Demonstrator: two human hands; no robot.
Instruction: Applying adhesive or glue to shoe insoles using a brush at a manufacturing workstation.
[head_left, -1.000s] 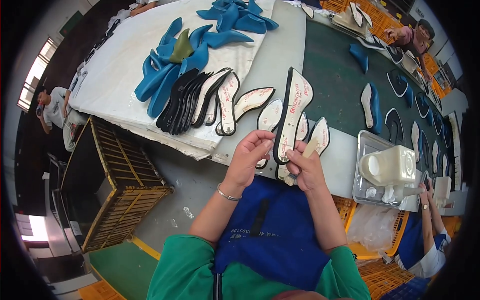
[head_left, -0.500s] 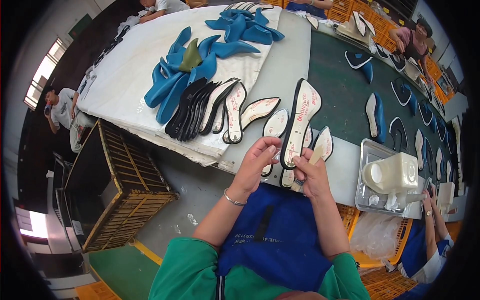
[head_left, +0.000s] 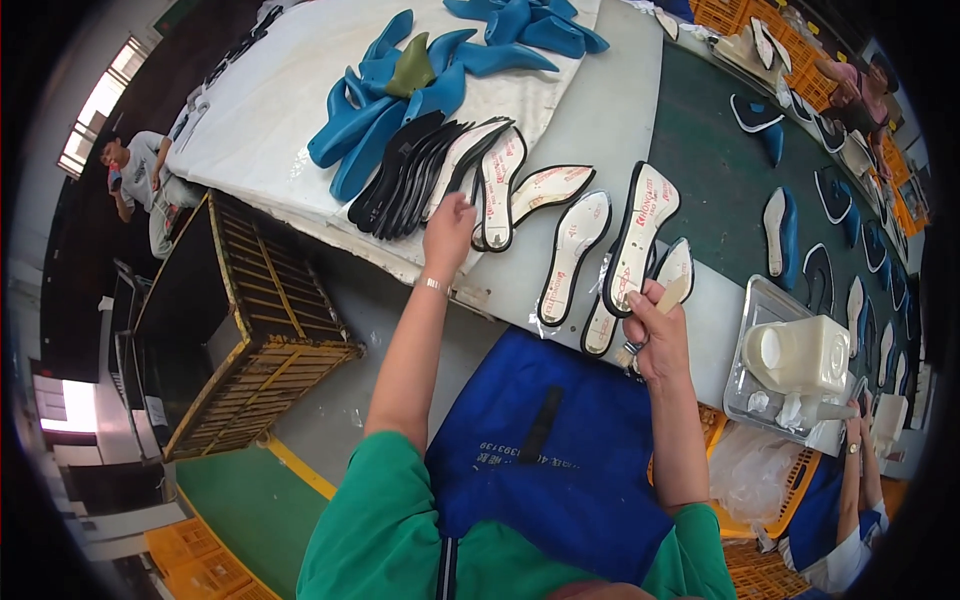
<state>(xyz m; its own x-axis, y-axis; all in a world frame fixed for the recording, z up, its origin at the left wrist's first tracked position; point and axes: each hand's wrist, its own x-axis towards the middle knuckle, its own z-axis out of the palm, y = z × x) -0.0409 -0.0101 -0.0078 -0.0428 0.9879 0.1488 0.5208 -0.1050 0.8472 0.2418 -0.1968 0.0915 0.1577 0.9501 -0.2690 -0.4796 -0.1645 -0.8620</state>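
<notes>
My right hand (head_left: 660, 330) grips a shoe insole (head_left: 643, 225), white with red print and a black rim, by its narrow end. A brush (head_left: 679, 291) with a flat wooden handle is held in the same hand, its bristles pointing down to the left. My left hand (head_left: 449, 232) is at the table edge, beside a row of black-rimmed insoles (head_left: 405, 170); its fingers are curled together, and what they hold, if anything, is hidden. More white insoles (head_left: 574, 258) lie on the table just left of and beneath the held one.
Blue shoe lasts (head_left: 360, 135) and one green last (head_left: 411, 68) lie on the white-covered table. To the right, a green conveyor belt (head_left: 700, 170) carries lasts and insoles. A metal tray (head_left: 735, 375) holds a cream plastic container (head_left: 800, 355). A yellow-edged crate (head_left: 255, 350) stands at left. Co-workers are nearby.
My left hand has left the held insole and moved left to the row of insoles. The right hand still has the insole and brush. The whole view has shifted slightly.
</notes>
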